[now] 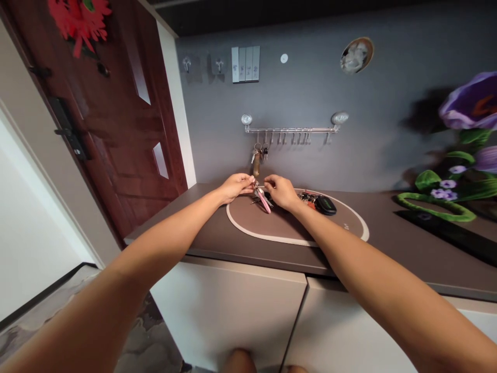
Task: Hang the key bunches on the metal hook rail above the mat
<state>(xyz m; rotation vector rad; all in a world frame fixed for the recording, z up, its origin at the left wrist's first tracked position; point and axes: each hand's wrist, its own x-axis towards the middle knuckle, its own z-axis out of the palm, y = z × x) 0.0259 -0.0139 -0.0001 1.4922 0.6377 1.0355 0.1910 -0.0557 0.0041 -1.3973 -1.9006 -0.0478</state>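
Observation:
My left hand (235, 186) and my right hand (282, 191) meet over an oval brown mat (287, 228) on a dark cabinet top. Both pinch a key bunch with a pink tag (264, 199) that hangs between the fingers just above the mat. The ring of the bunch sits between the two sets of fingertips. To the right of my right hand a second key bunch with a black fob (324, 204) lies on the mat.
A chrome hook rail (292, 129) on the grey wall carries a hanging key bunch (258, 155). A dark red door (101, 119) stands at the left. Artificial purple flowers (462, 155) fill the right side. White cabinet doors (233, 305) lie below the counter (388, 243).

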